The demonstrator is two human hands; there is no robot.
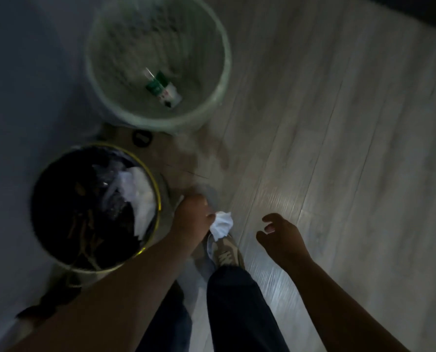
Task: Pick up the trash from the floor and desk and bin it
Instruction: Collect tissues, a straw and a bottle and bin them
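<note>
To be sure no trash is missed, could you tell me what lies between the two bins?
In the head view, a small dark round object lies between the pale bin and the dark bin; too blurred to identify.

- Left hand (194, 217) and right hand (280, 240) bare, forearms bare too.
- Loose, dark navy long trousers (237, 306) covering both legs.
- Grey-and-beige lace-up sneaker (226, 254) with pale laces and lighter panels.

Tissue (221, 226) right of near bin (158, 199); carton (163, 88) in far bin (226, 62).
</note>
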